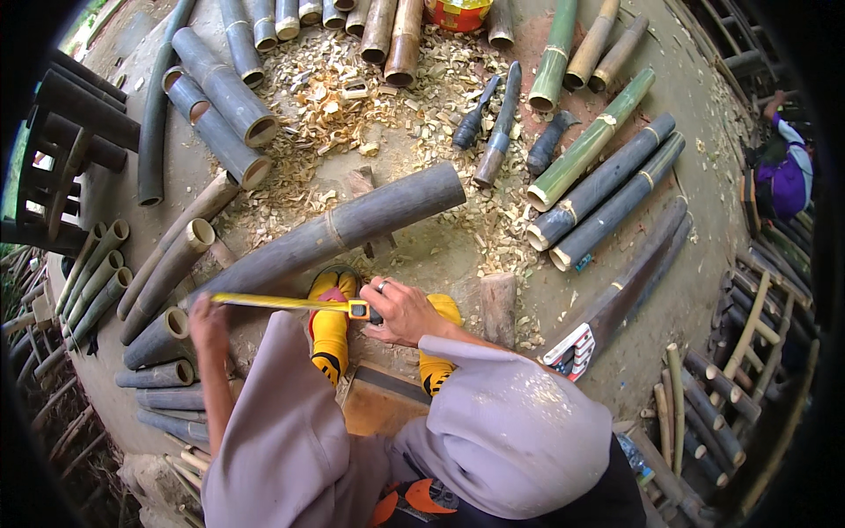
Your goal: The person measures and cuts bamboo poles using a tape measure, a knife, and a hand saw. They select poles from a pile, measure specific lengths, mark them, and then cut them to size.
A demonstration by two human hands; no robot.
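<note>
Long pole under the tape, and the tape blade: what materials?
Long pole: looks like bamboo, grey weathered skin, ringed node, hollow-looking cut end. Tape blade: thin yellow strip stretched between left hand and right hand, probably painted steel; can't confirm.

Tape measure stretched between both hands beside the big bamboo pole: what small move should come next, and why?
Probably lower the tape measure onto the bamboo pole. The left hand pins the tape's end and the right hand holds its case, but the tape seems to run just beside the pole, above the yellow boots, so a reading would be loose.
</note>
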